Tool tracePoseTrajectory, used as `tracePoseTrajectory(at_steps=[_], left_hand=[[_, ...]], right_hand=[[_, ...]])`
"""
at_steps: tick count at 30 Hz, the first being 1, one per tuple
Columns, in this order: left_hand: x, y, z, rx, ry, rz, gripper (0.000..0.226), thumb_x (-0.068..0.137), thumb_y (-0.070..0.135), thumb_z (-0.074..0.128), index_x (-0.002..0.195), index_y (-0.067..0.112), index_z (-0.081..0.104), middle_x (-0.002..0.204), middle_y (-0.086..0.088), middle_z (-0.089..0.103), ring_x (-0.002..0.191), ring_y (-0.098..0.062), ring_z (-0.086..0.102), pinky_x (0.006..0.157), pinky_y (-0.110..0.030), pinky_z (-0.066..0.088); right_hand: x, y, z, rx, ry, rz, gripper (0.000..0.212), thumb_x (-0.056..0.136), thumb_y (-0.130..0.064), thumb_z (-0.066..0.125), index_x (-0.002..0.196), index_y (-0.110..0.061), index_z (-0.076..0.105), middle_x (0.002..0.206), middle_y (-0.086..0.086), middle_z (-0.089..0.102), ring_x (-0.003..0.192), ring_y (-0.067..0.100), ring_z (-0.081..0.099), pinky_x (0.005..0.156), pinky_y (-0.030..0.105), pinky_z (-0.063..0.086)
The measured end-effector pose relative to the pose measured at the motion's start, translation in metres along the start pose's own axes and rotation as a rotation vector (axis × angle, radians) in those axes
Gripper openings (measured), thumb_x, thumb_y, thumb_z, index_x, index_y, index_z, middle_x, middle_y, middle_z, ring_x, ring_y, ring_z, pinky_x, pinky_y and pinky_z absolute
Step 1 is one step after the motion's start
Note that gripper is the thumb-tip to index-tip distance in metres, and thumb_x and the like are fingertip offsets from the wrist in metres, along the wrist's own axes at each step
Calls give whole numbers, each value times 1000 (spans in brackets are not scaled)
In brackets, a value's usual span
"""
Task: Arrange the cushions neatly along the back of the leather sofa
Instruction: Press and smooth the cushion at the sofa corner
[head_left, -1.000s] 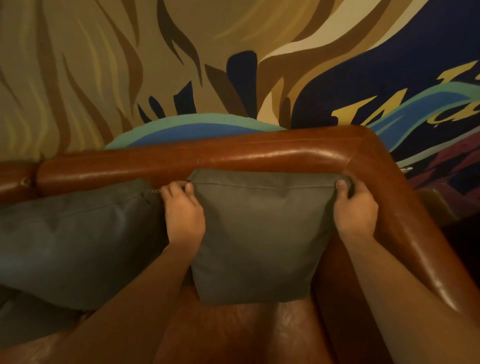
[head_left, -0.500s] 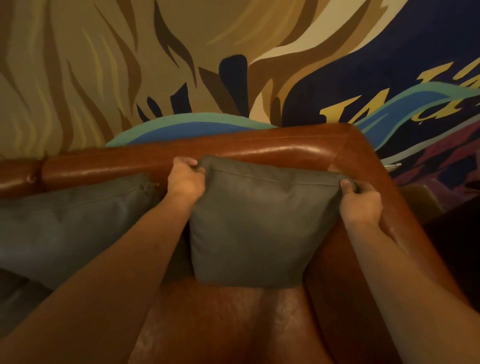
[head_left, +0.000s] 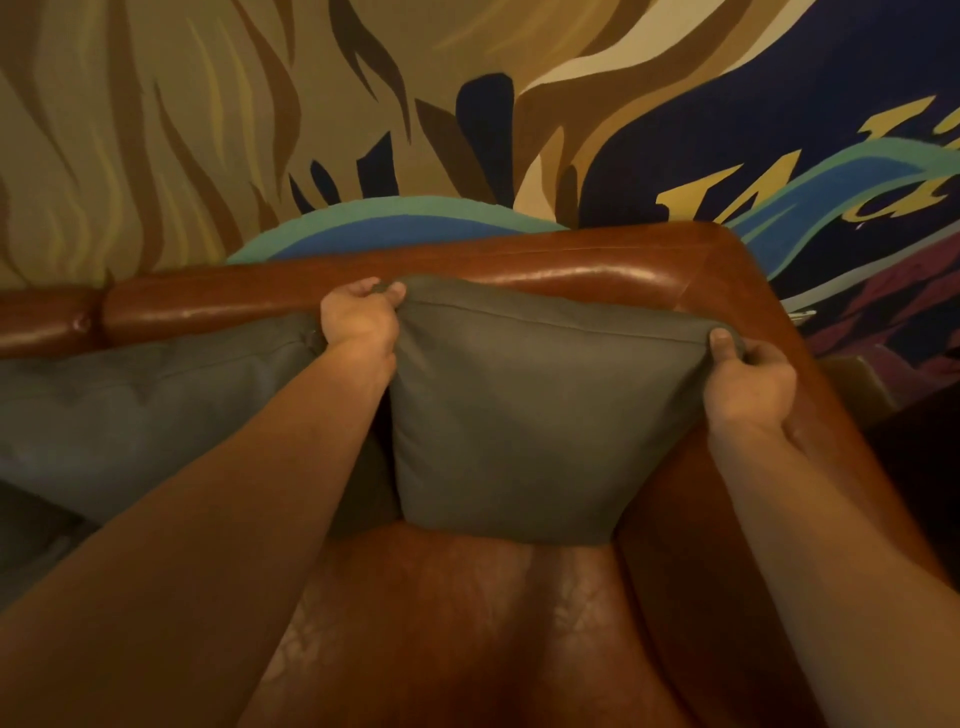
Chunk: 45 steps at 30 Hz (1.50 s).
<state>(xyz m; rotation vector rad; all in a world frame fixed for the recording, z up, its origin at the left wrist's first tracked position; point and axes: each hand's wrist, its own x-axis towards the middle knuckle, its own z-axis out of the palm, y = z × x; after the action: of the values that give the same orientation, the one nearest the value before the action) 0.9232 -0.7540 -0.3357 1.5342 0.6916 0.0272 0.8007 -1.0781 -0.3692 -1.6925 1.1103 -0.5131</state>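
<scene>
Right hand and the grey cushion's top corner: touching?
Touching. The head view shows the right hand pinching the grey cushion at its top right corner, thumb on the fabric.

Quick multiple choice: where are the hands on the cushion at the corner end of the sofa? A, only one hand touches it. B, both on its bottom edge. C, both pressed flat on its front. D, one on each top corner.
D: the left hand pinches the top left corner of the grey-green cushion and the right hand pinches its top right corner, against the sofa back.
</scene>
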Motion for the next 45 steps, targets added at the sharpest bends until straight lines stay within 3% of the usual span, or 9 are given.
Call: tracePoseTrajectory(at_steps=[7, 15, 22, 26, 31, 34, 39, 42, 45], left_hand=[[12, -12, -4, 260, 68, 257, 24, 95, 31, 72, 97, 12, 58, 96, -3, 64, 93, -23, 61, 91, -43, 55], [-14, -64, -6, 192, -54, 42, 78, 96, 73, 40, 158, 26, 28, 154, -9, 45, 141, -32, 43, 116, -41, 32], [-27, -227, -69, 256, -286, -250, 96, 89, 85, 13, 164, 26, 15, 171, 1, 15, 157, -22, 17, 128, -46, 15], [-16, -284, -84, 282, -280, -258, 60, 109, 52, 26, 161, 22, 28, 166, -6, 30, 153, -27, 29, 125, -46, 24], [-10, -308, -90, 451, -259, -134, 51, 110, 42, 36, 152, 15, 43, 153, -7, 48, 144, -28, 42, 113, -34, 38], [-12, -305, -89, 300, -238, -191, 44, 102, 56, 49, 133, 26, 56, 117, 11, 65, 120, -22, 62, 82, -25, 51], [-30, -308, -102, -29, -244, -460, 109, 48, 89, 74, 140, 37, 47, 128, 8, 57, 114, -24, 62, 95, -57, 56], [-36, -313, -111, -410, -223, -676, 77, 80, 83, 53, 136, 31, 57, 137, 1, 62, 127, -29, 58, 104, -54, 50], [-41, -335, -121, -536, -104, -762, 42, 111, 35, 27, 133, 16, 58, 152, -11, 52, 138, -33, 49, 101, -48, 45]], right_hand=[[5, -16, 4, -11, -50, -35, 17, 95, -41, 67, 101, -25, 68, 87, -16, 60, 95, 13, 58, 88, 32, 40], [-5, 23, -12, 235, -267, 184, 52, 102, -58, 45, 144, -29, 52, 134, -5, 62, 127, 16, 57, 112, 39, 40], [-57, 186, -2, 119, -438, 416, 51, 111, -47, 24, 155, -28, 41, 158, 1, 45, 145, 24, 40, 113, 39, 30], [-62, 253, 12, -26, -561, 384, 53, 108, -4, 38, 156, -29, 39, 155, 0, 48, 141, 22, 45, 114, 43, 41], [-66, 268, 22, -132, -514, 292, 47, 104, -53, 44, 149, -39, 45, 146, -11, 52, 130, 11, 51, 106, 34, 45], [-71, 263, 31, -163, -442, 251, 44, 106, -52, 39, 142, -30, 52, 142, 1, 59, 126, 22, 56, 108, 44, 47], [-93, 248, 34, -78, -293, 374, 42, 105, -58, 34, 133, -30, 49, 124, 0, 57, 108, 22, 57, 73, 25, 44], [-104, 243, 28, -33, -230, 447, 43, 106, -56, 35, 135, -27, 48, 119, 0, 53, 101, 21, 52, 70, 26, 41], [-111, 246, 18, -53, -164, 454, 47, 108, -50, 37, 138, -17, 52, 120, 3, 54, 103, 22, 51, 82, 31, 37]])
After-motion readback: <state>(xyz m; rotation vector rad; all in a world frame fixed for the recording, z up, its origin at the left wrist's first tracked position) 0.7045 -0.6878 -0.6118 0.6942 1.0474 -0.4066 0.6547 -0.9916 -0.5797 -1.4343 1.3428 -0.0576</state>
